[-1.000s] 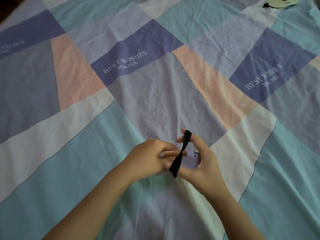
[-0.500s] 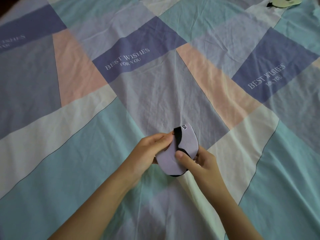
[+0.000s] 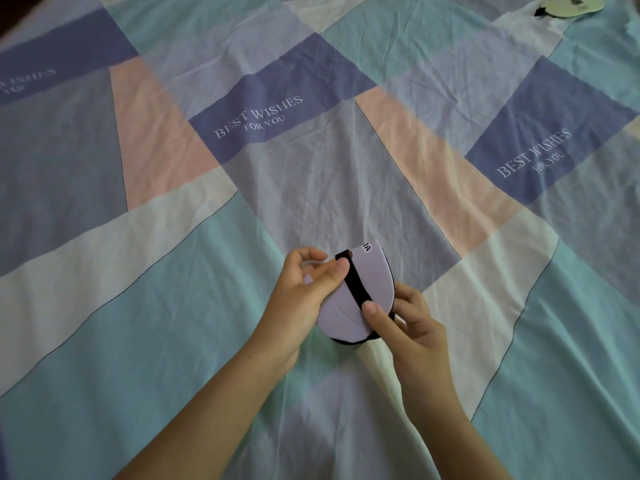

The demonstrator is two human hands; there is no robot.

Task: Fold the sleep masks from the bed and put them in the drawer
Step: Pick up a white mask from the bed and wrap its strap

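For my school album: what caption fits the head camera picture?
Two hands hold a folded lilac sleep mask, black strap wrapped round, above a patchwork bedsheet.

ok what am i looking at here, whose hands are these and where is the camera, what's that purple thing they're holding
There is no machine here. The camera sits on a person's head and looks down, so the two arms reaching in from the bottom are that person's own. They work over a bedsheet of coloured patches, some printed "Best wishes for you". Both hands hold a folded lilac sleep mask with a black strap running across it. The left hand pinches the strap's top end with its thumb, and the right hand presses the strap's lower end. A second, pale mask lies at the far top right edge.
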